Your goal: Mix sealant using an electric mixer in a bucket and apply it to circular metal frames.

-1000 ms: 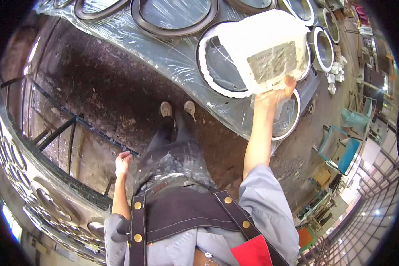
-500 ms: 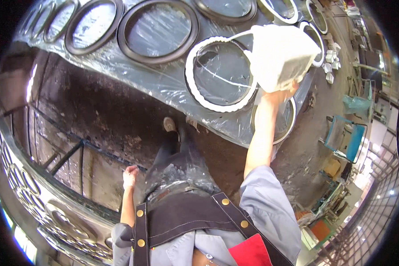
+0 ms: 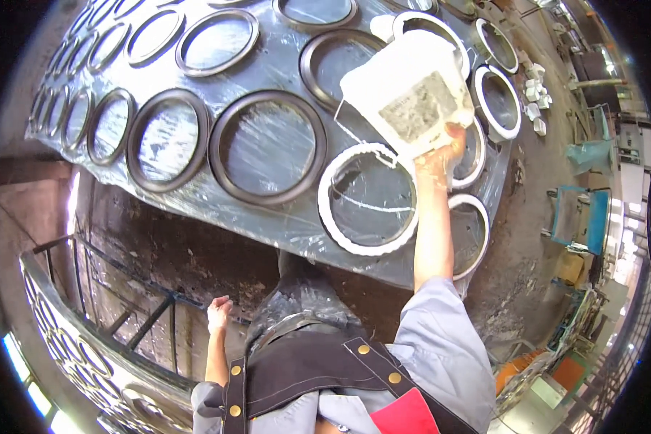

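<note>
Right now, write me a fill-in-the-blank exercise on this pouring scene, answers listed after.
1. The right hand holds a tilted white ____ over the rings.
2. The ring mould under the bucket has a rim coloured ____.
3. The left hand holds ____ and hangs by the person's side.
4. The rings lie on a ____ plastic sheet.

Answers: bucket; white; nothing; clear

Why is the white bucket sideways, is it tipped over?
Tipped. The right hand holds the white bucket tilted over the white ring mould, and a thin white stream runs from it.
</note>
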Tool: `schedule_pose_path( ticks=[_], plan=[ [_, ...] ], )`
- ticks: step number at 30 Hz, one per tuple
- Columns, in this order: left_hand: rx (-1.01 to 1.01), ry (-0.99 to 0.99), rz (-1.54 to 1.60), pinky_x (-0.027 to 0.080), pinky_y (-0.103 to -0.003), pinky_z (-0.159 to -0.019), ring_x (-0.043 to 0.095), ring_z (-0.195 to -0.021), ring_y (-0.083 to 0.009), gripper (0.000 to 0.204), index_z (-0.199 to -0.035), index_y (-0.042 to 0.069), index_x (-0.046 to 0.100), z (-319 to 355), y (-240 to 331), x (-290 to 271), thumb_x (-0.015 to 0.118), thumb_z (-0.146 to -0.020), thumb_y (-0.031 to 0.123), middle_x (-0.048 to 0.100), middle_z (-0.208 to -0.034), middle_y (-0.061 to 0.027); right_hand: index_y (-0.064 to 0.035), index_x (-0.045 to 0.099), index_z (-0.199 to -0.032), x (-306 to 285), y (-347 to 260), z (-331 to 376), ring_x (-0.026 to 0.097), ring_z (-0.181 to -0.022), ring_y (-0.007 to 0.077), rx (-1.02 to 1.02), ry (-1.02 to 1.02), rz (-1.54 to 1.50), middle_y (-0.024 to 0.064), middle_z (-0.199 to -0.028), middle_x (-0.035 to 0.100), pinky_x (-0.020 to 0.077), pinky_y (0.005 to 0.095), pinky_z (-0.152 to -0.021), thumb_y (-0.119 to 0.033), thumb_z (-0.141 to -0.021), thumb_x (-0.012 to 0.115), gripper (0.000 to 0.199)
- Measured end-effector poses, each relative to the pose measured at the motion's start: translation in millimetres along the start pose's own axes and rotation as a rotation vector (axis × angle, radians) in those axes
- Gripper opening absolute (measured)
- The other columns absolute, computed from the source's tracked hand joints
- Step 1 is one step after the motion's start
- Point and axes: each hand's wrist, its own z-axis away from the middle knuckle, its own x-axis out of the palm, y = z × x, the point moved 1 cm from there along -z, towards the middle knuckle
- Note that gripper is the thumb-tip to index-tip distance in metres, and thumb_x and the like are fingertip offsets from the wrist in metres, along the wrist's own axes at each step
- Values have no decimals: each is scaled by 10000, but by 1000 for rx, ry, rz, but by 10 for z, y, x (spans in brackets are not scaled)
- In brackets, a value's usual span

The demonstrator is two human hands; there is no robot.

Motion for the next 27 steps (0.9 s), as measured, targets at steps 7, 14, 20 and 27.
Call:
schedule_pose_path(
  ticks=[7,14,20,27],
  plan=[
    [5,-13,65,468,-252,-695,553,-757,-114,338,-1042,-22,585,-401,1065,-255,648,-749,133,609,-880,-56,-22,438,-1209,608,510,-860,500,-1062,305,-43,-65,-45,136,-1135,523,388,398,-941,-194,-605,552,638],
    [-68,-3,-53,461,-265,-747,574,-802,-142,367,-1065,-18,588,-803,1284,-592,643,-744,150,627,-925,-81,-34,402,-1239,830,646,-1411,477,-1101,284,-147,5,94,131,-1186,487,389,397,-939,-241,-647,527,640],
    [-60,-45,-76,471,-265,-717,581,-765,-144,337,-1039,-19,596,-1021,1510,-669,645,-742,132,628,-874,-78,-37,409,-1231,669,438,-1628,496,-1070,279,-250,83,159,127,-1168,500,398,394,-927,-266,-652,533,635],
    [-18,-101,-49,468,-240,-613,567,-660,-119,286,-989,-20,602,-1255,1699,-743,656,-735,99,621,-798,-64,-40,388,-1265,426,131,-1545,491,-1081,304,-360,182,171,132,-1185,495,404,415,-932,-284,-642,553,690]
  ],
)
